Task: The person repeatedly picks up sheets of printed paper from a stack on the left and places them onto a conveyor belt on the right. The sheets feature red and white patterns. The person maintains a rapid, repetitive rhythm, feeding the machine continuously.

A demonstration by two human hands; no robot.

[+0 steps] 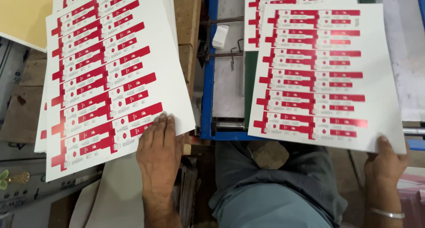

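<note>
Left hand (pixel 159 141), lower centre-left: fingers spread flat, palm down, pressing the lower right corner of the top sheet of the left stack (pixel 110 73); it grips nothing.

Right hand (pixel 384 164), lower right: closed on the lower right corner of the single sheet (pixel 323 73), thumb on top, a metal bangle (pixel 388 214) at the wrist.

Left stack, left half of frame: white card sheets tilted, printed with rows of red-and-white flat carton blanks; lower sheets show at its left edge.

Single sheet, right half: same red print in a column, wide white margins, lying over the blue machine frame (pixel 207 77). A further printed sheet (pixel 265 15) lies beneath it at upper centre.

Between the two: a narrow gap with grey metal bed and a small white block (pixel 220 36).

Upper left corner: plain yellow board (pixel 22 13).

Bottom centre: the person's grey-clothed lap (pixel 274 188), open room between the hands.
</note>
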